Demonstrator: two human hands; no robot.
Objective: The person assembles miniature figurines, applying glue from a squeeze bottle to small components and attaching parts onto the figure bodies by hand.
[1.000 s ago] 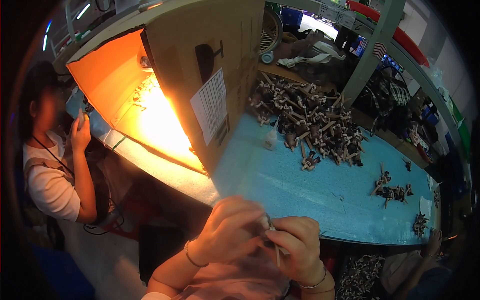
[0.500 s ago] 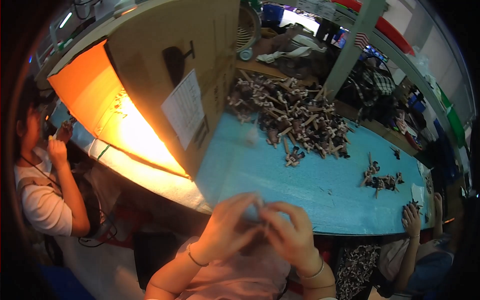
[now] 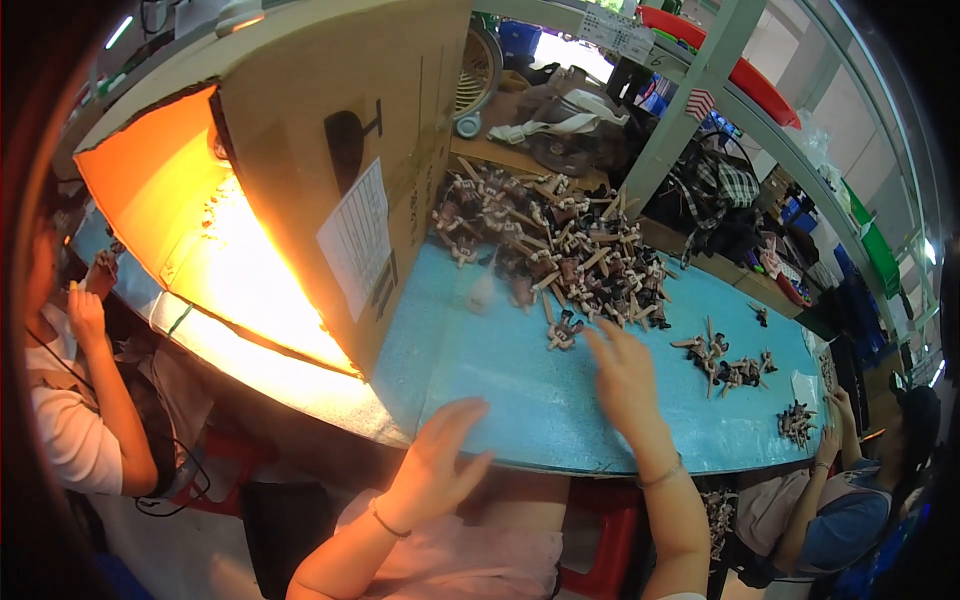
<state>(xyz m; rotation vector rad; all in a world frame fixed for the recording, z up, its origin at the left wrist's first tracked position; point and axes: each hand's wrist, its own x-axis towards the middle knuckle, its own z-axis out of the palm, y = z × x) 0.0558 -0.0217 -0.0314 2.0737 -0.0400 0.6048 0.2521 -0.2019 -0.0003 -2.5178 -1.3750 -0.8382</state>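
Note:
My left hand (image 3: pixel 440 462) is over the table's near edge, fingers stretched and thumb apart, with nothing seen in it. My right hand (image 3: pixel 625 380) reaches forward over the blue tabletop (image 3: pixel 500 400), fingers extended and nothing visible between them. Closest to its fingertips is a single small figurine (image 3: pixel 563 328) in dark and beige, lying in front of a large heap of similar figurines (image 3: pixel 570 240). The right fingertips look apart from it. Left of that figurine stands a whitish, pointed bottle-like thing (image 3: pixel 481 294), somewhat blurred.
A tall cardboard box (image 3: pixel 390 120), glowing orange inside, stands at left. More figurines (image 3: pixel 735 370) lie at right, with a small cluster (image 3: pixel 797 425) near a co-worker's hands (image 3: pixel 832 425). Another person (image 3: pixel 90 400) sits at left. A metal post (image 3: pixel 690 110) rises behind the heap.
My hands were together above the near edge and have separated. The right moved forward and right toward the figurines; the left opened and stayed near the edge. The whole view shifted slightly.

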